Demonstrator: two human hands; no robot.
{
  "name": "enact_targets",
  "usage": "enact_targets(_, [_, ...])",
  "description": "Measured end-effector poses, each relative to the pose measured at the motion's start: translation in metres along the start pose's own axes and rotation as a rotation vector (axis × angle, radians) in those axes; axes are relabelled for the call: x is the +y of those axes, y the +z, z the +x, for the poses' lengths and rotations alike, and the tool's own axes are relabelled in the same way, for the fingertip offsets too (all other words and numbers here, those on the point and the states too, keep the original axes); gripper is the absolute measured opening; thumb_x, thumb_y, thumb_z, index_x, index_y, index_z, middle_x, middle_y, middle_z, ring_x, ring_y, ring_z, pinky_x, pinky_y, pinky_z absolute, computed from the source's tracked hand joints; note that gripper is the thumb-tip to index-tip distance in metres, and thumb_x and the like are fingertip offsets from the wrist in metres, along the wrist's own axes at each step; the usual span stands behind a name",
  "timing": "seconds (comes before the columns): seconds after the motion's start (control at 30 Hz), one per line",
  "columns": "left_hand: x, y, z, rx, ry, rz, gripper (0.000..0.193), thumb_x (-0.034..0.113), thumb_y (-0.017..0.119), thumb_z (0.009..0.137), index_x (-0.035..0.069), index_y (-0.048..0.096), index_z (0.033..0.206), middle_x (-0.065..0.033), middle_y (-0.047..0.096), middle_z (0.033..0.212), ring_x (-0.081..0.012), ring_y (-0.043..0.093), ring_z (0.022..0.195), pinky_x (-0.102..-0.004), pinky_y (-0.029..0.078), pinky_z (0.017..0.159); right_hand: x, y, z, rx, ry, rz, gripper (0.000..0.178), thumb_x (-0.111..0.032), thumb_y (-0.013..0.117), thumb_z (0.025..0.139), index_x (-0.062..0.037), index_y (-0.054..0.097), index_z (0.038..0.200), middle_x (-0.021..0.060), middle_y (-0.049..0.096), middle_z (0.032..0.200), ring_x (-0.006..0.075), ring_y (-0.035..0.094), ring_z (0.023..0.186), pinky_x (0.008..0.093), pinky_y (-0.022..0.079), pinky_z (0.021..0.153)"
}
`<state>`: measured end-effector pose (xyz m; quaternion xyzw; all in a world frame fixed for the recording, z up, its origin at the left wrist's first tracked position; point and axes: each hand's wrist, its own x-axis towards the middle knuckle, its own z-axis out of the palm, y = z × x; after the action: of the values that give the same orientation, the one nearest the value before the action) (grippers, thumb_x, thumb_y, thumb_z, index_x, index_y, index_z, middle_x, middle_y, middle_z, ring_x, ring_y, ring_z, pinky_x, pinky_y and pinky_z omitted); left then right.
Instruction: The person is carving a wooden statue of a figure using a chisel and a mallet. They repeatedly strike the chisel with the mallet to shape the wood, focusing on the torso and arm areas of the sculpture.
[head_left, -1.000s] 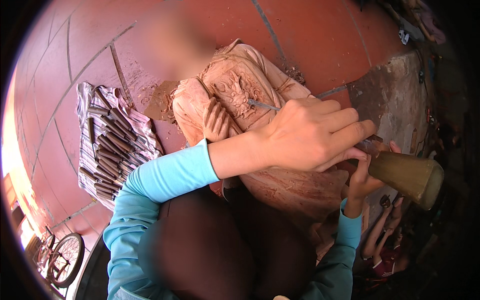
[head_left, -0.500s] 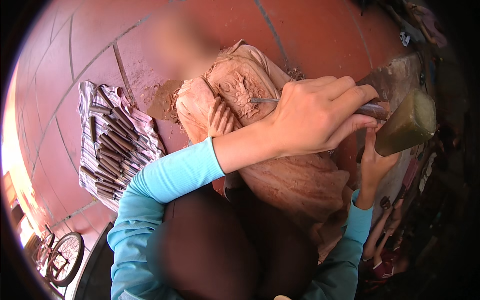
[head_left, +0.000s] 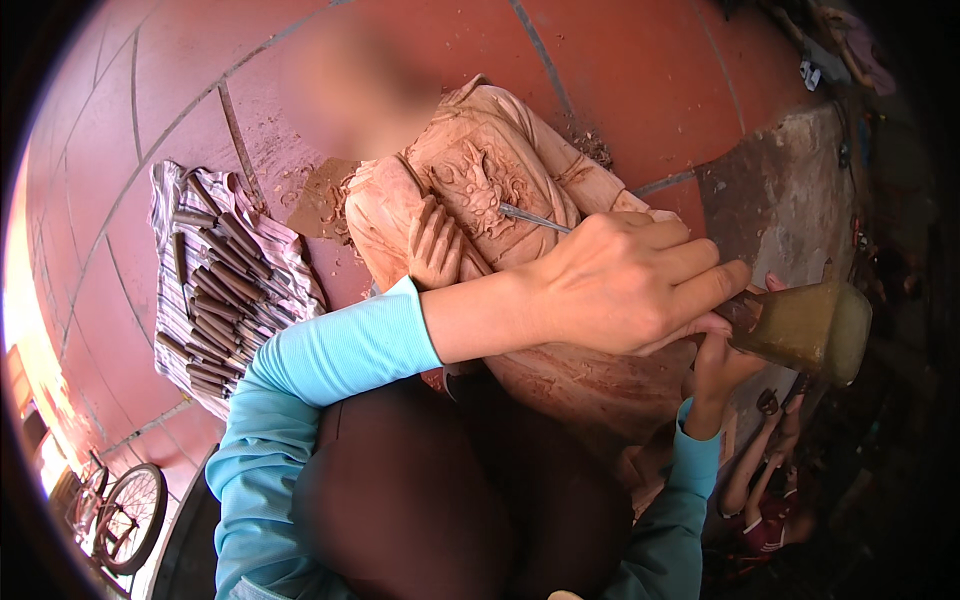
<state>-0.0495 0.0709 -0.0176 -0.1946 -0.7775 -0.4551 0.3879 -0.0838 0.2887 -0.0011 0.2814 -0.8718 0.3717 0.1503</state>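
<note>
Red-tiled floor (head_left: 660, 80) under strong light from the left

The large, smooth tiles are divided by dark grey joint lines (head_left: 540, 55). At left, the red is washed to pale pink, and a white glare (head_left: 17, 260) is seen along the edge. A black-tyred bicycle wheel (head_left: 131, 518) is shown at lower left. At right, the tiles are bordered by a worn, mottled grey slab (head_left: 790, 190); farther out, the surroundings are sunk in shadow.
</note>
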Motion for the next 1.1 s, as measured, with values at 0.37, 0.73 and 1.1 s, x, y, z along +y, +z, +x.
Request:
enact_targets(0.37, [-0.001,-0.023,-0.003,0.053,0.114,-0.132,0.04,0.04,0.069,0.084,0.005,0.068,0.104,-0.0015,0.054,0.073,-0.0147,0.054,0.054,-0.0273,0.041,0.044,-0.036,-0.004,0.003,0.028,0.045,0.081,0.048,0.006,0.06,0.088,0.005,0.036,0.13,0.0118,0.058,0.086,0.0182,0.055,0.081,0.0339,0.045,0.084])
enact_targets(0.73, [-0.003,-0.03,-0.017,-0.11,0.303,-0.217,0.037,0.042,0.072,0.081,0.011,0.068,0.099,0.0013,0.041,0.067,-0.0141,0.049,0.053,-0.0267,0.04,0.045,-0.02,0.006,-0.012,0.017,-0.346,-0.137,0.052,0.015,0.059,0.084,0.0007,0.034,0.126,0.0143,0.056,0.085,0.0225,0.054,0.071,0.037,0.048,0.067])
enact_targets(1.1, [0.004,-0.021,-0.023,-0.151,0.347,-0.128,0.033,0.041,0.068,0.086,0.013,0.07,0.103,0.0046,0.042,0.066,-0.0091,0.049,0.053,-0.0234,0.041,0.044,-0.004,0.027,-0.024,0.15,-0.389,-0.031,0.056,0.014,0.062,0.083,-0.0034,0.032,0.127,0.013,0.053,0.084,0.0208,0.052,0.064,0.0382,0.046,0.057])
